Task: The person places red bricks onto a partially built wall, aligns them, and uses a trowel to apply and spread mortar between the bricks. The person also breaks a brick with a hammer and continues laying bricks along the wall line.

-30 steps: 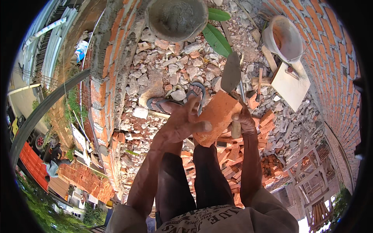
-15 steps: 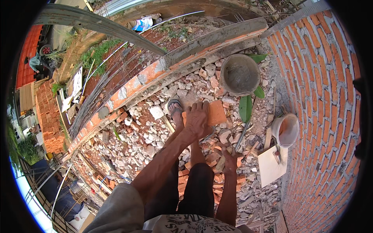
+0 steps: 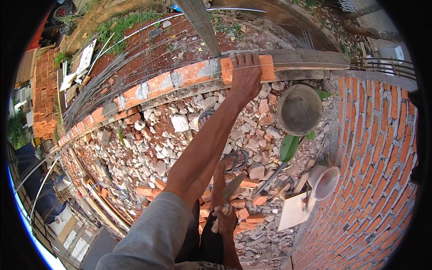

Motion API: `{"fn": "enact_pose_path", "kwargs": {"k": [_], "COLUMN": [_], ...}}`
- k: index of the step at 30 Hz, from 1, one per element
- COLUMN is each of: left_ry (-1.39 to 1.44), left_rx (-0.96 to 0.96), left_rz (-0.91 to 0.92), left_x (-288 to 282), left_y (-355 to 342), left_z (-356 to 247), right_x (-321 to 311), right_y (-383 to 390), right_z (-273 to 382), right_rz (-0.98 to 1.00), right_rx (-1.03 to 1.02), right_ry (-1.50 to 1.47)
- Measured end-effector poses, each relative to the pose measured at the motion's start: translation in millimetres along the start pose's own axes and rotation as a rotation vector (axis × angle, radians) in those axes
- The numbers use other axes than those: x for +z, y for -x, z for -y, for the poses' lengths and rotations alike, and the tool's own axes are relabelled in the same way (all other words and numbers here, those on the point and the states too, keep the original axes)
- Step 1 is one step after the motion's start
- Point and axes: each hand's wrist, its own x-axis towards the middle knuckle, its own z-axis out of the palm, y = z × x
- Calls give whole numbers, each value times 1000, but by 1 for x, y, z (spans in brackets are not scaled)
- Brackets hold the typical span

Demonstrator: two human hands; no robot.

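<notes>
My left arm is stretched forward, and my left hand (image 3: pixel 244 77) grips an orange brick (image 3: pixel 269 67) at the top of the low brick wall (image 3: pixel 184 77), which has patches of grey mortar and a thin string along it. The brick sits beside a stretch topped with grey mortar (image 3: pixel 310 58). Low beside my legs, my right hand (image 3: pixel 223 219) is closed on the handle of a trowel (image 3: pixel 232 188), its blade angled up. A round tub of wet grey mortar (image 3: pixel 299 109) stands on the rubble to the right of my left hand.
Broken rubble (image 3: pixel 159 153) and loose bricks surround my sandalled feet (image 3: pixel 234 159). A tall brick wall (image 3: pixel 373 148) rises on the right, near a pale bucket (image 3: pixel 325 183) and a board (image 3: pixel 292 211). An upright post (image 3: pixel 201 27) and bundled steel rods (image 3: pixel 87 105) are beyond the low wall.
My left hand has carried the brick forward from over my legs onto the low wall. My right hand has dropped back with the trowel, and the view has turned toward that wall.
</notes>
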Motion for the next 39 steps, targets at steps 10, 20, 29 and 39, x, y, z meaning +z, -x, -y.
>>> {"fn": "enact_pose_path", "kwargs": {"k": [10, 20, 29, 39], "left_ry": [75, 14, -79, -129], "left_rx": [-110, -99, -127, -164], "left_rz": [2, 13, 1, -24], "left_x": [29, 32, 42, 49], "left_y": [-15, -18, -18, -19], "left_z": [36, 46, 41, 37], "right_x": [3, 9, 15, 14], "right_y": [2, 1, 2, -3], "right_z": [22, 34, 36, 36], "right_rz": [42, 47, 51, 36], "right_rx": [92, 137, 215, 246], "right_ry": [-45, -73, -65, -72]}}
